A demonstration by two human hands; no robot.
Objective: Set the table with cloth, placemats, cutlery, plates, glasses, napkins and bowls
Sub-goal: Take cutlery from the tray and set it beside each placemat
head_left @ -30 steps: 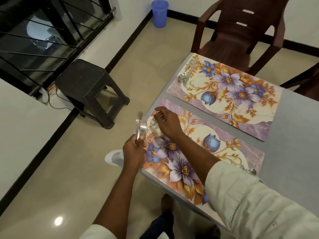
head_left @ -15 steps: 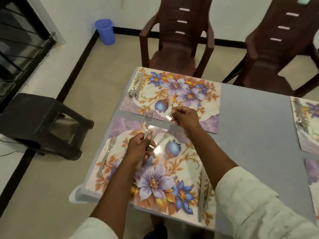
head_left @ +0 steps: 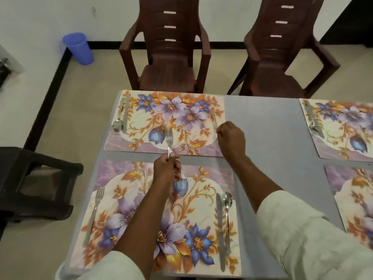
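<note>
The left hand [head_left: 166, 168] pinches the handles of a small bunch of shiny steel forks [head_left: 169, 140], tines pointing away over the far floral placemat [head_left: 141, 142]. The right hand [head_left: 232, 136], fingers curled, is at that mat's right edge, laying down a slim steel fork [head_left: 214, 118]; whether it has let go is hidden. Half a second ago both hands were together over the near floral placemat [head_left: 113, 174], drawing one fork from the bunch; now the right has carried it across. The near mat already has its fork [head_left: 94, 211], knife [head_left: 220, 229] and spoon [head_left: 227, 211]; the far mat shows knife and spoon [head_left: 119, 120] at left. On the grey cloth [head_left: 262, 128], cutlery seems nearly done here; plates are still absent.
</note>
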